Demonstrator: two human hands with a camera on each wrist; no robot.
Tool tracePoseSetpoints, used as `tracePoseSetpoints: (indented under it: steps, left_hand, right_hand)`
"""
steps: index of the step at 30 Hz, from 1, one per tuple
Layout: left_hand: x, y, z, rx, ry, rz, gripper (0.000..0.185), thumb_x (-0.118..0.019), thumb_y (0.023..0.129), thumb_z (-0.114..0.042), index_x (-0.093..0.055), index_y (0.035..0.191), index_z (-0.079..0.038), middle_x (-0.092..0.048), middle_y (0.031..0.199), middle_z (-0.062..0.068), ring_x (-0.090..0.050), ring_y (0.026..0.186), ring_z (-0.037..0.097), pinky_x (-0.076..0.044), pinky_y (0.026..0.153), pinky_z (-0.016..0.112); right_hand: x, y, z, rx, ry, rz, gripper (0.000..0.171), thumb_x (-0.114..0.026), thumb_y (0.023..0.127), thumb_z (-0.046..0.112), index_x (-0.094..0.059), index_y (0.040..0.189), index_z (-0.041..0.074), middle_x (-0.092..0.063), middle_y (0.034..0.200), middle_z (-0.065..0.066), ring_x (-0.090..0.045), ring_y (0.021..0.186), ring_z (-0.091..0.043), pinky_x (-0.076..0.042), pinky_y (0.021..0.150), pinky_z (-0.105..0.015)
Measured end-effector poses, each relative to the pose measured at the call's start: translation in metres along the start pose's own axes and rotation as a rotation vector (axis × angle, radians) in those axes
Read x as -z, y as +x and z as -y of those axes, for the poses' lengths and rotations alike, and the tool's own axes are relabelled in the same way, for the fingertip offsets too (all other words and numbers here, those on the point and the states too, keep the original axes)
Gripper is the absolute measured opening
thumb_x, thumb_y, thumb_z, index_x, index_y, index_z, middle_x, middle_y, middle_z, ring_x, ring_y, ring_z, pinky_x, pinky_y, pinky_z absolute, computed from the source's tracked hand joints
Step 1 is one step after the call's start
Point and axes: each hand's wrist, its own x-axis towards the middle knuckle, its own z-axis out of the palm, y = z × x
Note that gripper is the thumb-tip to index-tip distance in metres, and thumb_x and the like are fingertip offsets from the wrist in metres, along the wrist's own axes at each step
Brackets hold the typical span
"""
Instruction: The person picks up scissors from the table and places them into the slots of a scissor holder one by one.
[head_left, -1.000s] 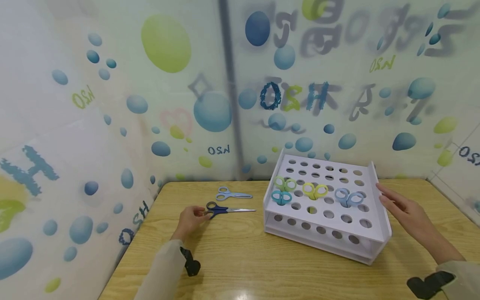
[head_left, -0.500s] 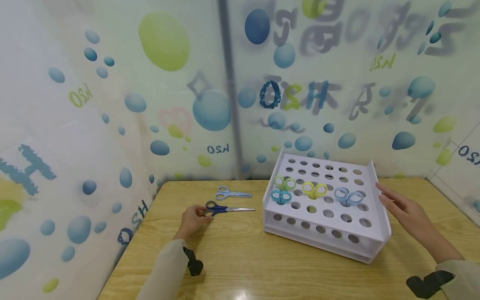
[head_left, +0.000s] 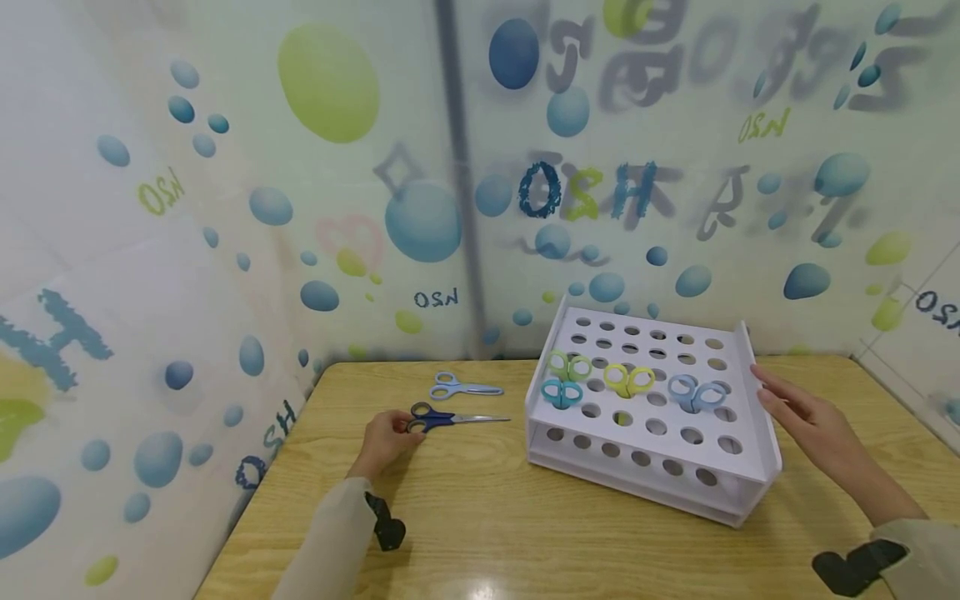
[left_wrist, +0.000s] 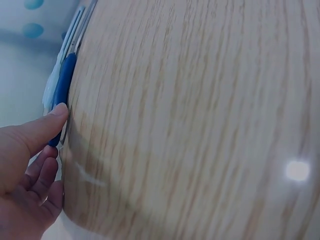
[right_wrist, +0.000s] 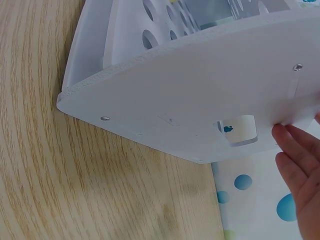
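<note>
My left hand (head_left: 390, 432) lies on the wooden table (head_left: 480, 517) and pinches the handle of the dark blue scissors (head_left: 442, 418), whose blades point right. In the left wrist view the thumb presses the blue handle (left_wrist: 62, 90) and the other fingers of the left hand (left_wrist: 47, 145) curl beneath. My right hand (head_left: 798, 414) is open, its straight fingers against the right side wall of the white holed rack (head_left: 761, 417). In the right wrist view the fingers (right_wrist: 300, 175) touch that wall (right_wrist: 200, 100). Green (head_left: 568, 365), teal (head_left: 562, 393), yellow-green (head_left: 630, 380) and light blue scissors (head_left: 696, 393) stand in the rack's holes.
A pair of light blue scissors (head_left: 459, 388) lies flat on the table behind the dark blue pair. Walls printed with bubbles close in the table at the back and left. Bare tabletop lies in front of the rack and between my two arms.
Nothing has visibly moved; both hands stay where they were, and only the view has shifted a little.
</note>
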Motion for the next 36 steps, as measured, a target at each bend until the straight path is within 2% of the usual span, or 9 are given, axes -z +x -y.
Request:
tracePoseSetpoints:
  steps: [7,13,20,22,23,27,30,33,36]
  left_hand:
    - [0.004,-0.003,-0.002,0.001,-0.02,0.028,0.031,-0.072,0.077,-0.006,-0.06,0.102,0.009,-0.061,0.094,0.017,-0.056,0.086,0.028,-0.046,0.077,0.042]
    - [0.009,-0.006,-0.004,0.013,-0.018,0.052,0.035,-0.073,0.077,-0.009,-0.059,0.104,0.009,-0.06,0.096,0.017,-0.055,0.086,0.027,-0.046,0.077,0.041]
    - [0.016,-0.007,-0.011,-0.022,-0.032,0.07,0.034,-0.071,0.08,-0.009,-0.059,0.105,0.009,-0.059,0.097,0.017,-0.055,0.088,0.028,-0.046,0.078,0.041]
    - [0.018,-0.007,-0.013,-0.038,-0.033,0.071,0.034,-0.071,0.08,-0.009,-0.058,0.106,0.009,-0.058,0.097,0.018,-0.055,0.089,0.029,-0.046,0.078,0.042]
    - [0.018,-0.006,-0.014,-0.038,-0.034,0.071,0.034,-0.07,0.08,-0.009,-0.059,0.106,0.009,-0.058,0.097,0.018,-0.055,0.089,0.029,-0.047,0.077,0.042]
    - [0.02,-0.004,-0.016,-0.036,-0.056,0.059,0.035,-0.072,0.079,-0.011,-0.06,0.107,0.006,-0.059,0.093,0.015,-0.056,0.085,0.026,-0.049,0.071,0.038]
    - [0.02,-0.002,-0.021,-0.036,-0.085,0.044,0.036,-0.074,0.078,-0.011,-0.061,0.108,0.005,-0.06,0.09,0.012,-0.057,0.082,0.023,-0.049,0.068,0.035]
    - [0.02,-0.001,-0.027,-0.05,-0.113,0.033,0.037,-0.074,0.077,-0.008,-0.062,0.109,0.004,-0.061,0.088,0.01,-0.059,0.08,0.022,-0.05,0.067,0.033]
    - [0.021,-0.001,-0.034,-0.084,-0.121,0.024,0.037,-0.074,0.076,-0.006,-0.063,0.11,0.004,-0.062,0.086,0.01,-0.06,0.078,0.021,-0.051,0.066,0.032]
  right_hand:
    - [0.0,0.0,0.0,0.007,0.01,0.003,0.052,-0.041,0.099,0.029,-0.026,0.144,0.01,-0.027,0.139,-0.032,-0.034,0.115,-0.055,-0.032,0.064,-0.003]
    - [-0.001,-0.001,0.001,0.015,0.005,-0.01,0.051,-0.041,0.099,0.028,-0.027,0.144,0.009,-0.029,0.138,-0.032,-0.034,0.114,-0.054,-0.031,0.064,-0.003]
    - [-0.001,-0.001,0.001,0.011,0.009,-0.008,0.051,-0.041,0.099,0.029,-0.027,0.145,0.011,-0.028,0.139,-0.031,-0.034,0.116,-0.053,-0.032,0.065,-0.003]
    - [-0.002,-0.002,0.0,0.012,0.006,-0.013,0.051,-0.041,0.099,0.03,-0.027,0.145,0.013,-0.028,0.14,-0.03,-0.035,0.12,-0.048,-0.038,0.07,-0.007]
    - [-0.002,-0.002,0.0,0.008,-0.001,-0.015,0.051,-0.041,0.099,0.03,-0.027,0.145,0.014,-0.028,0.14,-0.03,-0.036,0.122,-0.043,-0.038,0.071,-0.008]
    - [-0.002,-0.002,0.0,0.008,0.0,-0.016,0.051,-0.041,0.099,0.03,-0.027,0.145,0.014,-0.028,0.14,-0.029,-0.036,0.123,-0.041,-0.038,0.071,-0.008]
    - [-0.001,-0.001,-0.001,0.005,-0.002,-0.014,0.051,-0.041,0.099,0.03,-0.027,0.145,0.014,-0.028,0.14,-0.03,-0.035,0.12,-0.048,-0.034,0.066,-0.005]
    - [-0.001,-0.001,-0.001,0.005,-0.007,-0.016,0.051,-0.041,0.099,0.03,-0.027,0.145,0.014,-0.029,0.139,-0.03,-0.036,0.119,-0.048,-0.044,0.072,-0.017]
    - [-0.001,-0.001,0.0,0.002,-0.012,-0.017,0.051,-0.041,0.099,0.031,-0.027,0.145,0.016,-0.029,0.139,-0.03,-0.037,0.119,-0.046,-0.044,0.074,-0.017]
